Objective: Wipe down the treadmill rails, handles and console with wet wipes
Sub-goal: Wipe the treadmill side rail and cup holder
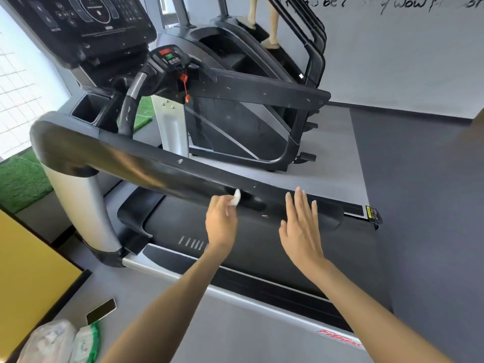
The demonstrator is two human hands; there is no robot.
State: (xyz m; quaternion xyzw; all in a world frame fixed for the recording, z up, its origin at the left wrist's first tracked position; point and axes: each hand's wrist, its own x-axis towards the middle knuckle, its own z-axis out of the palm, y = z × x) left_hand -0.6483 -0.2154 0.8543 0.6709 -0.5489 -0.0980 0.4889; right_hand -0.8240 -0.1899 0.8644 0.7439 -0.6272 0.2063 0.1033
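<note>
I am counting one treadmill (248,258), two black rails, one console (89,22), one wipe (237,198) and two bare hands. On the floor (419,205) at lower left I am seeing one wipe pack (86,341), one bag (49,341) and one phone (100,310).

I am looking at a gym room with grey flooring, a white wall (392,61) carrying black handwriting, green turf (21,179) at the left and one stair machine (235,121) standing just beyond the treadmill.

The near rail (157,166) is lying with its long axis running from upper left, at the console end, down to lower right, where its free end is pointing. The far rail (262,90) is running roughly parallel to it.

My left hand (221,221) is gripping the wipe, its fingers curling round the bunched white cloth, and the wipe is sitting against the near rail's side, well along toward the free end. My right hand (301,226) is spreading open, fingers (298,200) straight and holding nothing, just beside the same rail's end. I cannot tell whether it is touching the rail.
</note>
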